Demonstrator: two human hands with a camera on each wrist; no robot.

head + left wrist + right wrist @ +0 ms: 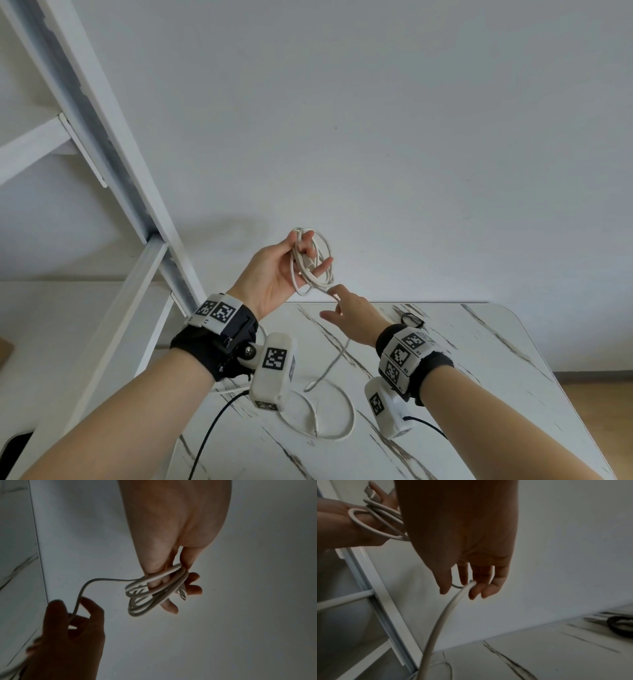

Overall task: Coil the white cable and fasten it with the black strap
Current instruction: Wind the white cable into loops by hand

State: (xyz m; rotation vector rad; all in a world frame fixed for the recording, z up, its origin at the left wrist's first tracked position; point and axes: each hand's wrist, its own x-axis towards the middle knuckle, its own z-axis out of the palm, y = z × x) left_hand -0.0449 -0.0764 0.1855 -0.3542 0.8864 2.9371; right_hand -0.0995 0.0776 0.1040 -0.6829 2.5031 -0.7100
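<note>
My left hand (pixel 308 251) is raised above the table and grips several loops of the white cable (pixel 318 270) between thumb and fingers. The coil (pixel 145 599) hangs round those fingers, with a plug (pixel 182 595) at their tips. Just below, my right hand (pixel 334 301) holds the running strand (pixel 447 609) loosely between thumb and fingers. From there the cable drops to the table, where the rest lies in a wide loop (pixel 342 411). The black strap (pixel 411 319) lies curled on the table beyond my right wrist, untouched, and shows at the right edge of the right wrist view (pixel 619 626).
The marble-patterned table (pixel 479 377) stands against a plain white wall. A white metal frame (pixel 113 137) slants up at the left, close to my left forearm. Black cords (pixel 212 428) trail from the wrist cameras over the table's near side.
</note>
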